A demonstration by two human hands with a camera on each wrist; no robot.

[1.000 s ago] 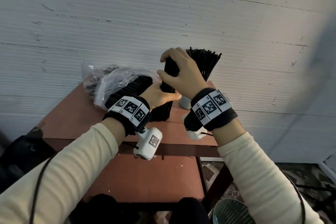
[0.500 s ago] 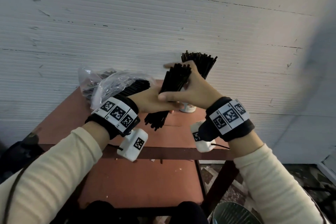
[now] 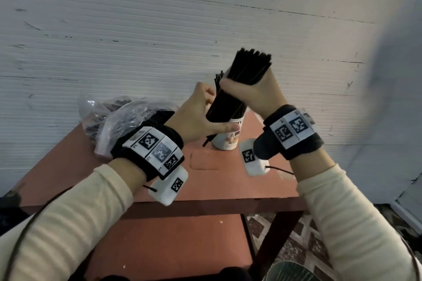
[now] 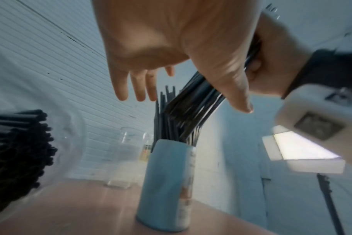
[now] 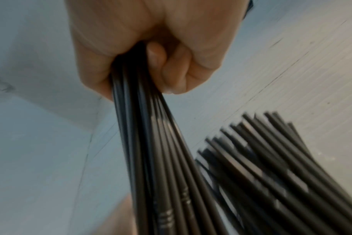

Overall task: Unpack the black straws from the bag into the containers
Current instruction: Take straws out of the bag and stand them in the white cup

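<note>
My right hand [image 3: 247, 90] grips a bundle of black straws [image 3: 245, 70] round its middle. The bundle stands nearly upright, and its lower ends reach into a white cup [image 3: 226, 141] that holds more straws [image 5: 271, 159]. My left hand [image 3: 203, 114] is beside the bundle's lower part with fingers [image 4: 135, 84] spread and straight, thumb near the cup's rim. The clear plastic bag [image 3: 123, 116] of black straws [image 4: 16, 143] lies at the table's back left. The right wrist view shows my right hand [image 5: 151, 63] wrapped round the bundle [image 5: 151, 143].
The red-brown table [image 3: 228, 182] stands against a white ribbed wall. One loose straw [image 3: 208, 141] lies left of the cup's base. A clear empty container [image 4: 131, 159] stands behind the cup. A lower shelf [image 3: 173, 246] sits under the tabletop.
The bundle has gone from low beside the bag up and right, turned upright, its ends now in the cup. My left hand has let go of it and opened.
</note>
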